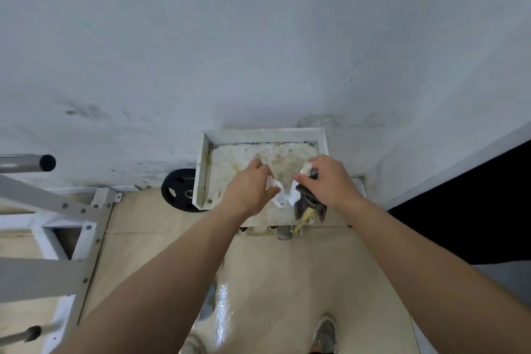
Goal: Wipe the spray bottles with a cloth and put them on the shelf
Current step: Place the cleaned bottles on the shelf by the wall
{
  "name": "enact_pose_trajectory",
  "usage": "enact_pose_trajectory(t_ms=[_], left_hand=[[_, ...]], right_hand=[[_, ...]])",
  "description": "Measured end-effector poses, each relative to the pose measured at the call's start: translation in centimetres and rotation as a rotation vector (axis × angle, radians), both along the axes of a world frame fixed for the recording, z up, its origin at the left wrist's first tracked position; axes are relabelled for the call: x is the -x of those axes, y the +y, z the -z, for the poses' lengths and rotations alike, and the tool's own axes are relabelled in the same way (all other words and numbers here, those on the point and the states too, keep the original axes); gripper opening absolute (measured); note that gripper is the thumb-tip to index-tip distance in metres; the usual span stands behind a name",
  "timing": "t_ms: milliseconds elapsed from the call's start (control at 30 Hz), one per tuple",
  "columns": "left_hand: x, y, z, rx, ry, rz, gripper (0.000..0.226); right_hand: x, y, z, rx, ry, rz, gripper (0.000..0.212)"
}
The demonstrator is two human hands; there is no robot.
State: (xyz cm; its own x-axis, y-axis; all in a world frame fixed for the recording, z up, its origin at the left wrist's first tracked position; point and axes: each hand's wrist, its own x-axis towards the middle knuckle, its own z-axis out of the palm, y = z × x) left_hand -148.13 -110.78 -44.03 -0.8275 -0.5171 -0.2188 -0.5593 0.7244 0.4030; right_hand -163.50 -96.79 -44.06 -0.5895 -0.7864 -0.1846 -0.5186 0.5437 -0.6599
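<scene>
Spray bottle [276, 198] bodies are hidden from where I stand; only a white head shows in the left hand, over the front half of the shelf. At the far left a grey tube [27, 163] pokes out above a white metal frame [71, 210] that stands on the beige floor [273, 267]. A black weight plate [179, 190] sits by the wall, partly behind the shelf's left edge. The shelf [201, 169] is a shallow white tray against the wall, its bottom stained and crusty. The left hand [247, 190] curls its fingers round the white head. Just beside it a second spray bottle [293, 195] shows white under the right hand [329, 181], which clutches a dark cloth [310, 202] bunched against that bottle. Lower down, a grey shoe [324, 333] stands on the floor. At the far right is a dark opening [474, 210].
</scene>
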Motion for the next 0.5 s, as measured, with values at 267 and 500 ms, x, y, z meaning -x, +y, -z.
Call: enact_pose_trajectory(t_ms=[267, 500], left_hand=[[6.4, -3.3, 4.6, -0.110, 0.081, -0.128, 0.036], [11.1, -4.7, 7.3, -0.124, 0.133, -0.135, 0.034]], right_hand=[[7.5, -5.9, 4.9, 0.042, -0.018, 0.157, 0.039], [10.8, -8.5, 8.6, 0.125, -0.027, 0.255, 0.026]])
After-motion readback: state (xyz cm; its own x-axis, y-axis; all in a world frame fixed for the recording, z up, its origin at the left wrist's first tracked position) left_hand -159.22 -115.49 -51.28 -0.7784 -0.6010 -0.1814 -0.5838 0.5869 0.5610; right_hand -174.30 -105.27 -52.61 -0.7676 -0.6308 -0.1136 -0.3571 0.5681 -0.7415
